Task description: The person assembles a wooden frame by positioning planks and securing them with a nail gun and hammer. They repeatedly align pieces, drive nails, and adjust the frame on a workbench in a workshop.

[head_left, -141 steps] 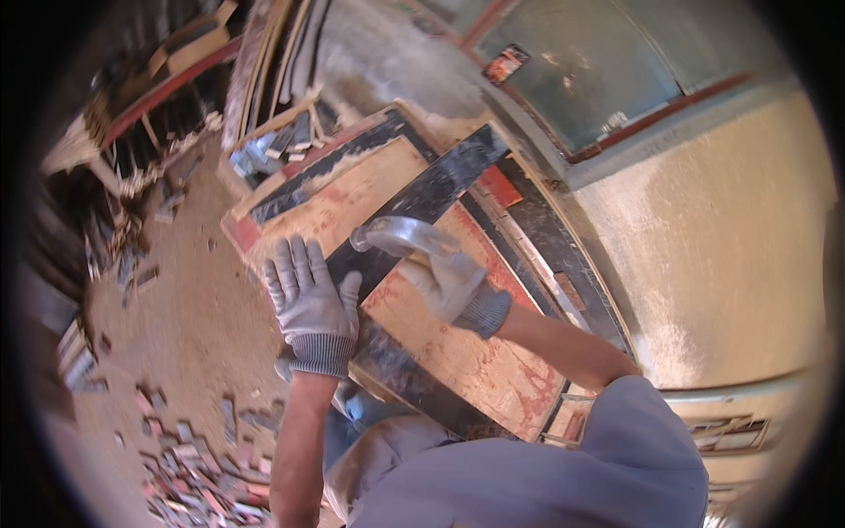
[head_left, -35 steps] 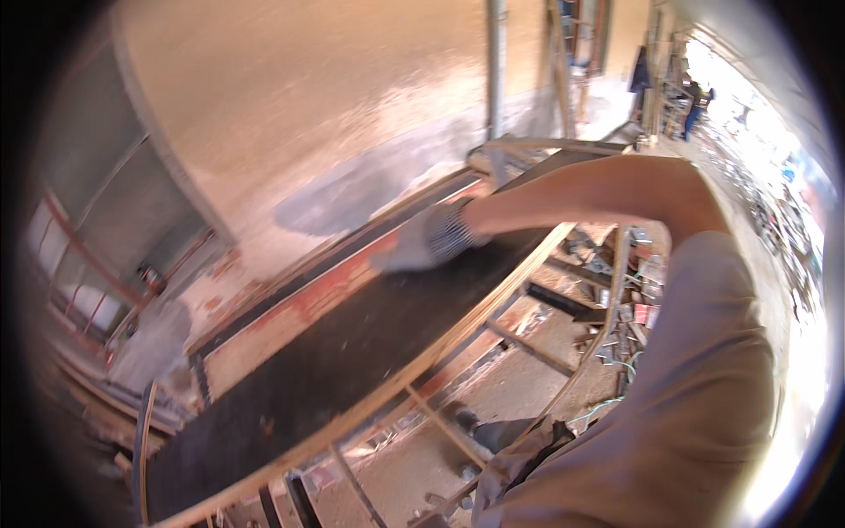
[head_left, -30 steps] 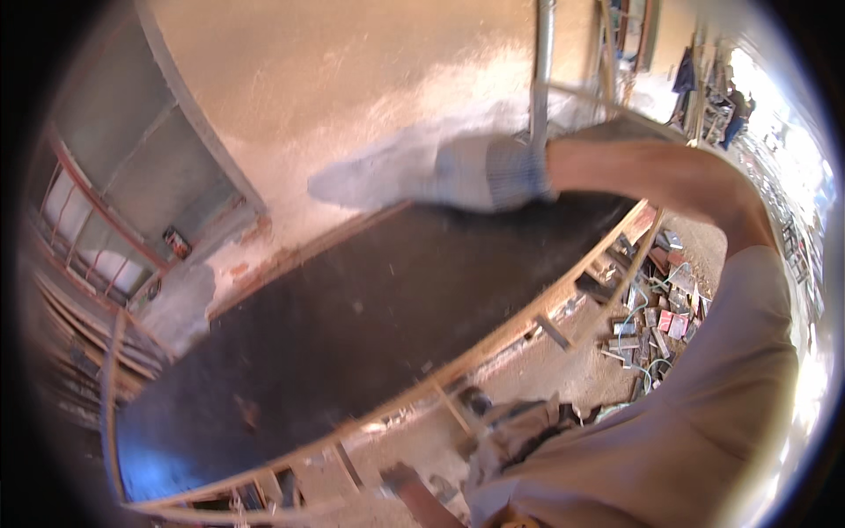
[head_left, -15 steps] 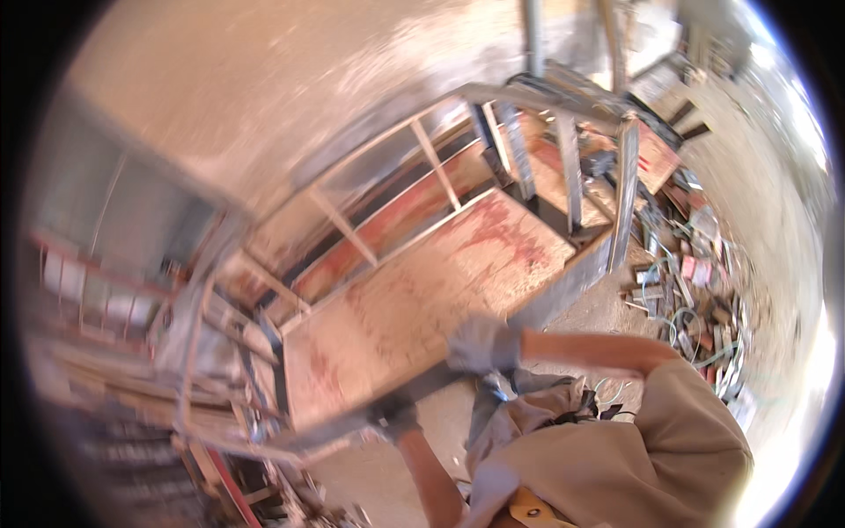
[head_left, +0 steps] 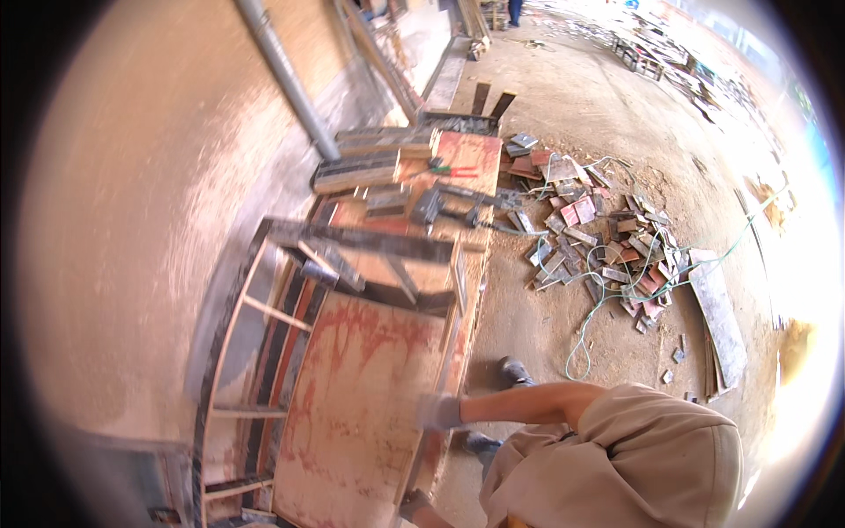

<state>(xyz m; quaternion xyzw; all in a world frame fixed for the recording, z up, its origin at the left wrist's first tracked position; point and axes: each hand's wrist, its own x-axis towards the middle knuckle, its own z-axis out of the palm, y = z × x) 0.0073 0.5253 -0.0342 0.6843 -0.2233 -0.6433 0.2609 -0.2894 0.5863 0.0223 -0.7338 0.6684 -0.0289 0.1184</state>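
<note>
A large wooden frame (head_left: pixel 220 361) with thin crossbars lies over a red-stained plywood panel (head_left: pixel 361 396). My right hand (head_left: pixel 437 411), in a grey glove, is at the frame's right side, over the panel's edge. Motion smears its fingers. Lower down, near the picture's bottom edge, my left hand (head_left: pixel 414 505) in a dark glove is against the same side. Its fingers are too blurred and partly hidden to read. Beyond the frame's far end, a dark power tool (head_left: pixel 449 207), like a nail gun, lies on the bench top, with red-handled pliers (head_left: pixel 453 171) behind it.
Stacked wood strips (head_left: pixel 361 167) sit at the bench's far left, by a metal pipe (head_left: pixel 290 79) and the wall (head_left: pixel 132 220). On the floor to the right are a heap of wood offcuts (head_left: pixel 616 238), a green hose (head_left: pixel 585 330) and a long board (head_left: pixel 717 308).
The view has swung right, so the frame now runs lengthwise away from me and the bench's far end shows. My right hand remains near the frame's side; the left sits lower in the picture.
</note>
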